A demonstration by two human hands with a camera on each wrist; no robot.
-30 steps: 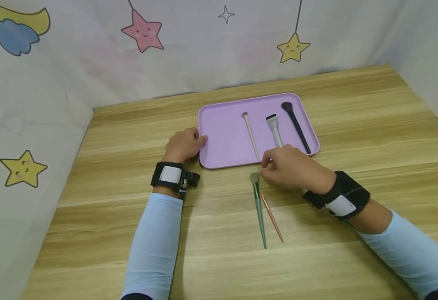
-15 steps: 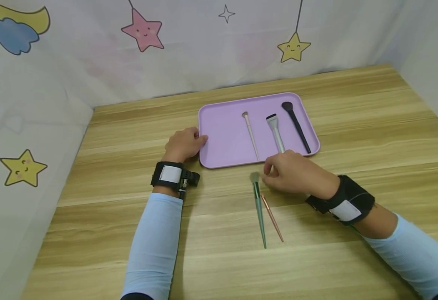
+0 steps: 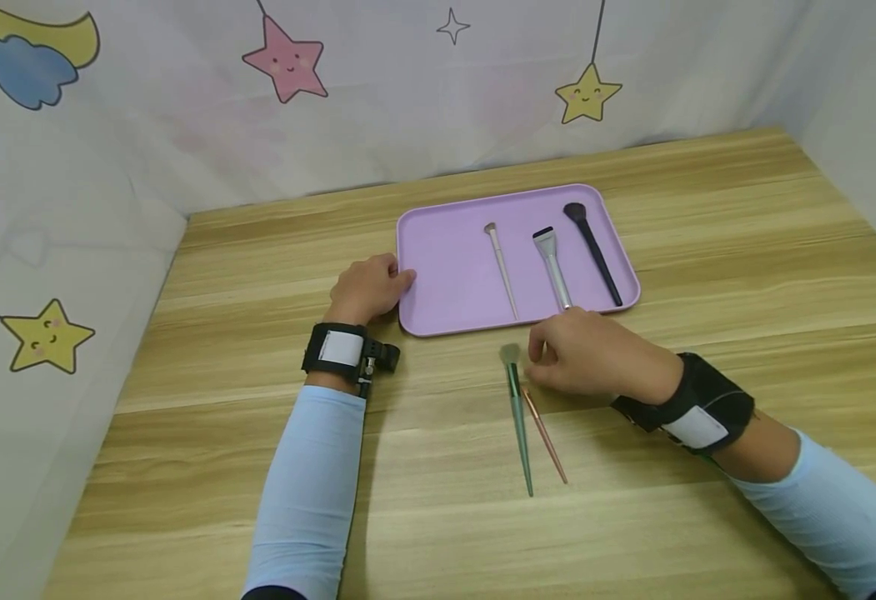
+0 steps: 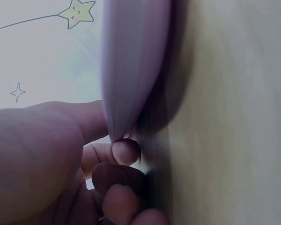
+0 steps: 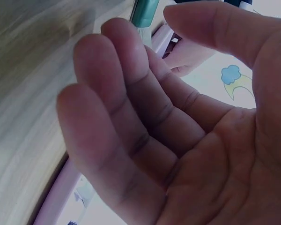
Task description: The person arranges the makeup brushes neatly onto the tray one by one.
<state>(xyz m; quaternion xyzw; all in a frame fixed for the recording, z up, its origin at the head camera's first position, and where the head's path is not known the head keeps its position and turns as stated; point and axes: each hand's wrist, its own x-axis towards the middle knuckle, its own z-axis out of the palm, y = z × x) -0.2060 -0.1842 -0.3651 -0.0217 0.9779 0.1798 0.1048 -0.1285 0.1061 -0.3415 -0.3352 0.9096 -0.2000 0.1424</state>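
Note:
My left hand (image 3: 366, 290) pinches the left rim of a lilac tray (image 3: 441, 287). In the left wrist view the thumb lies on one face of the tray edge (image 4: 131, 61), with fingertips curled at its underside. Just off the tray's front edge is my right hand (image 3: 598, 354), its fingers loosely bent and nothing between them and the thumb. Beside its fingertips lie a green makeup brush (image 3: 518, 417) and a thin copper makeup brush (image 3: 546, 437), both on the table. The green brush (image 5: 146, 11) also shows past the fingers in the right wrist view.
Inside the tray rest a thin pale brush (image 3: 502, 271), a flat silver brush (image 3: 553, 267) and a black fluffy brush (image 3: 595, 250), side by side. Behind the wooden table (image 3: 257, 467) hangs a white curtain (image 3: 407, 100) printed with stars.
My right hand has drawn back slightly toward me from the tray, uncovering more of the silver brush's handle. The left hand, tray and brushes have stayed put.

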